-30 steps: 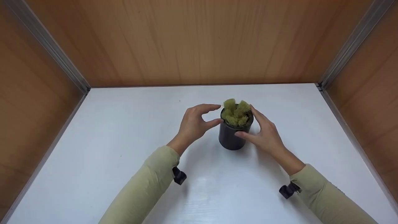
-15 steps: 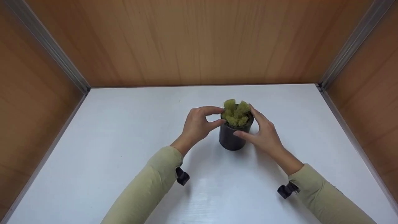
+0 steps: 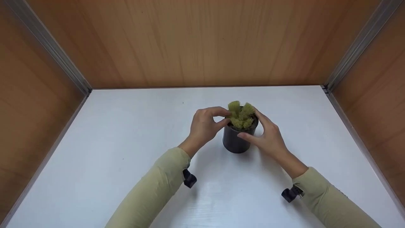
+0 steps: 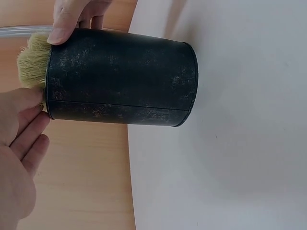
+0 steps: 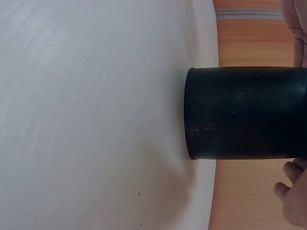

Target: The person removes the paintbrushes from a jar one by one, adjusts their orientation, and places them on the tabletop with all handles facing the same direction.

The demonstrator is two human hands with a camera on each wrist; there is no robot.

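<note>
**Both hands closing on the pot's rim**

Nearest are the two pale green sleeves [image 3: 152,193], each with a small black clip at the wrist. Just beyond them the hands meet around a dark pot [image 3: 235,141] that stands upright on the white table [image 3: 110,152], near its middle, long axis vertical.

The left hand [image 3: 204,126] comes in from the pot's left. Its forefinger and thumb are curled narrow, tips at the rim where the yellow-green tuft [image 3: 240,114] sticks out of the top. From the left wrist view the fingertips [image 4: 29,103] touch the tuft's edge; whether they actually pinch it I cannot tell.

The right hand [image 3: 267,136] is on the pot's right side, fingers spread fairly wide, thumb lying against the near wall just under the rim, other fingers reaching round the far side by the tuft.

Both hands are equally close; the pot sits squarely between them, the tuft pointing straight up. Behind stand the wooden walls [image 3: 202,41].
</note>
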